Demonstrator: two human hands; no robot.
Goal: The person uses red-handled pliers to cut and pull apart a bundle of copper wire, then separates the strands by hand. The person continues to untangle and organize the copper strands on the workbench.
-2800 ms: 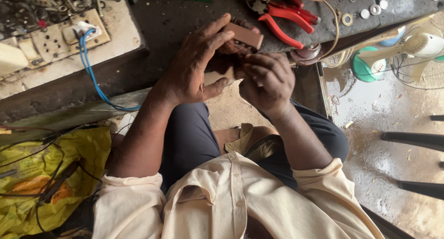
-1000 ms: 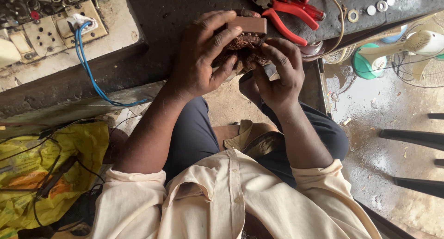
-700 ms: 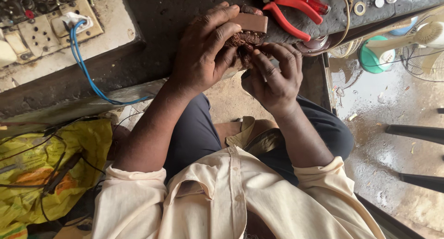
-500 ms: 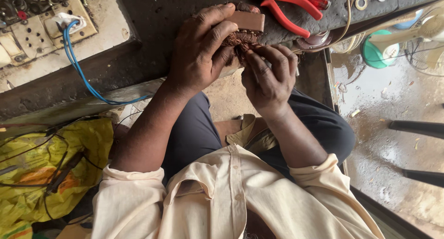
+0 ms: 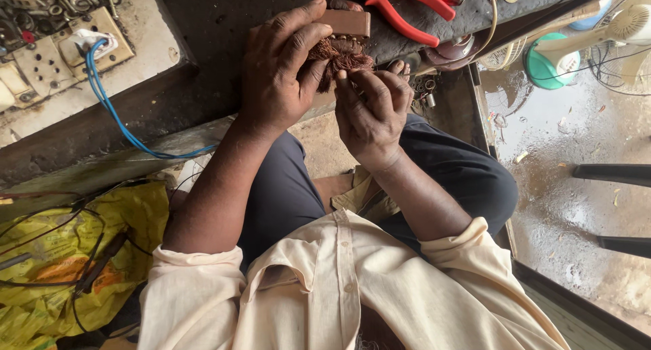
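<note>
- Brown block (image 5: 344,23) with a bundle of reddish-brown copper winding (image 5: 339,55) spilling from its underside, held just above the near edge of the dark tabletop (image 5: 217,25).
- Block flat-faced and rectangular, plain brown; winding a frizzy tangle of fine strands, partly hidden behind fingers.
- Left hand (image 5: 278,69) clamped on the block and winding from the left, fingers curled over the top, thumb tucked below.
- Right hand (image 5: 369,109) closed with fingertips pinched together on strands of the winding, pressed against the left hand.
- Just beyond the block, red-handled pliers (image 5: 407,4) lying on the tabletop, handles spread.
- To the right of the pliers, a round dark-red disc (image 5: 451,52) near the tabletop's edge, with a tan wire (image 5: 494,14) curving over it.
- Farther left, a beige socket board (image 5: 61,58) with a white plug (image 5: 88,42) in it; blue cable (image 5: 115,113) trailing down from the plug across the tabletop's front.
- Heap of small metal parts (image 5: 54,1) at the upper left corner, too jumbled to tell apart.
- Below the tabletop at left, a crumpled yellow bag (image 5: 61,255) with thin black wires (image 5: 88,275) lying over it.
- At right, wet concrete floor (image 5: 563,140); white fan (image 5: 617,31) with a teal base (image 5: 546,65) standing there, well apart from the hands.
- Dark trousers (image 5: 461,174) and cream shirt (image 5: 339,289) filling the foreground, sleeves rolled to the elbows.
</note>
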